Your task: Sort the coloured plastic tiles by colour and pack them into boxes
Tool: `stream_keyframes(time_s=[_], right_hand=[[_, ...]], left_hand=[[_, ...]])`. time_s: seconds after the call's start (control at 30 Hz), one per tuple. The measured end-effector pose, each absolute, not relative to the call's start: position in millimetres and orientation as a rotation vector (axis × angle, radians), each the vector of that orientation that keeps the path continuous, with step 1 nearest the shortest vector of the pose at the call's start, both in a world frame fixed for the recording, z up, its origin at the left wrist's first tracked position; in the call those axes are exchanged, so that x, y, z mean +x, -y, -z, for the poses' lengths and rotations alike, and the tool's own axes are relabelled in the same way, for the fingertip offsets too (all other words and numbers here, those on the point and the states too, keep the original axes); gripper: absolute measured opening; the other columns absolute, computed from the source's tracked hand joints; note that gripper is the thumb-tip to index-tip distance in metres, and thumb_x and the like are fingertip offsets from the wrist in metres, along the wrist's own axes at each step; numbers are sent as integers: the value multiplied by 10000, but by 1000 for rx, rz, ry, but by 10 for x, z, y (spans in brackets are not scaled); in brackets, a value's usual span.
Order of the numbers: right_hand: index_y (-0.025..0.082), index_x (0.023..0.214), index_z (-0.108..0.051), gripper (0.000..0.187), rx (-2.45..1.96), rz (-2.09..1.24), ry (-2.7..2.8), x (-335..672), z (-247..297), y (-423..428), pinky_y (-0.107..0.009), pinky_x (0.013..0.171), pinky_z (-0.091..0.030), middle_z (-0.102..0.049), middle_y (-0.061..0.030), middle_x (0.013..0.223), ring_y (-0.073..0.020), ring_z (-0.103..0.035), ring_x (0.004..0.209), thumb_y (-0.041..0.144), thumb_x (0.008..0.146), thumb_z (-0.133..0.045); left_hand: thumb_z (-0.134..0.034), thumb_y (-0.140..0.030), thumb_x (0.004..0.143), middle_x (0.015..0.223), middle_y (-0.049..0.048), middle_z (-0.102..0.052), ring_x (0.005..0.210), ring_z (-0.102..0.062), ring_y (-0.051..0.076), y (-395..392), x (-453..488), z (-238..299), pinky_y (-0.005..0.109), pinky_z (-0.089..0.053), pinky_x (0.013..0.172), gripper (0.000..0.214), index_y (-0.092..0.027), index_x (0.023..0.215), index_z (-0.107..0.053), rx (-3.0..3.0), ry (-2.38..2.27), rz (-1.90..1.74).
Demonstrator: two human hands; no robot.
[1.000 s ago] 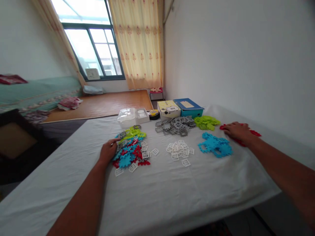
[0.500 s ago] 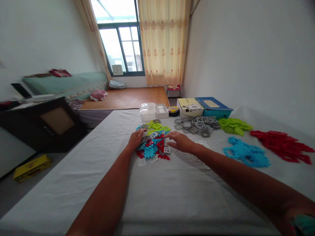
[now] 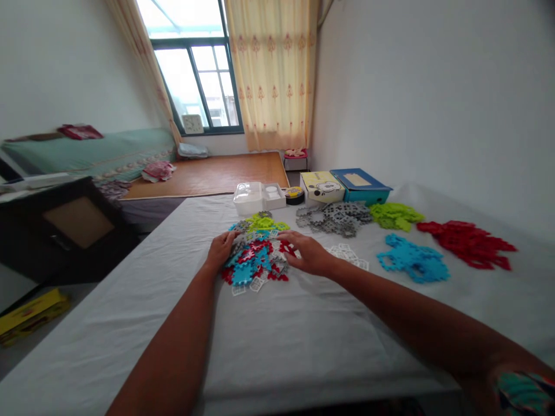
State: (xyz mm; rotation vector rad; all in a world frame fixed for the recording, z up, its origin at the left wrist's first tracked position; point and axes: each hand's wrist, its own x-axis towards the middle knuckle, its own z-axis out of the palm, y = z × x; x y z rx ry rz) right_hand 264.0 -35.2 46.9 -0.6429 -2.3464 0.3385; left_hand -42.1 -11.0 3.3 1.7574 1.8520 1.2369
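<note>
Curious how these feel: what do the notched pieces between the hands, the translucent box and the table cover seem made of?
Notched pieces: probably plastic, slightly shiny; even colours, small glints.
Translucent box: likely plastic, glossy; pale highlights.
Table cover: apparently cloth, matte; soft wrinkles.

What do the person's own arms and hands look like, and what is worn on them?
The left hand and right hand are ungloved. Both forearms look bare; a teal sleeve with a red, white and dark pattern shows at lower right.
</note>
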Motion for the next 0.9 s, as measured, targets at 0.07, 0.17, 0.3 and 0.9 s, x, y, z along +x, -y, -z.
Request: stream_keyframes(time_s=[0.07,0.17,0.3,0.9], right_hand=[[182,1267,-558,475,-763,-211,2364,3138,-507,292,-362,1022,-435,-568,-112,1325,-208,-538,1213,170,793,-546],[178,1200,-612,402,-1160,115,2341,4263,-534,99,-394,973,-459,-643,-114,1214,-240,-590,1127,205,810,-519],[155,1133,-646,369,-1805,549,1921,6034,-464,-124,-491,851,-463,-619,-213,1215,-348,-591,1081,312,849,-469],[176,1123,-651,277,-914,-167,2745,3086,-440,111,-351,947,-439,-641,-125,1193,-229,-567,1106,268,868,-594]], left_hand=[[-389,-504,847,1057,82,-731,984,-650,243,117,-431,-49,328,-480,884,535,-141,1055,-722,1767,-1857,-1210],[-403,-494,835,1049,67,-735,994,-649,247,107,-440,-60,327,-472,906,512,-160,1045,-729,1796,-1885,-1171],[-411,-485,824,1038,62,-738,1003,-650,250,86,-427,-61,323,-467,916,497,-161,1008,-739,1793,-1895,-1178],[-402,-501,839,1034,65,-735,954,-653,230,68,-435,15,306,-468,873,511,-152,1012,-733,1778,-1871,-1187]])
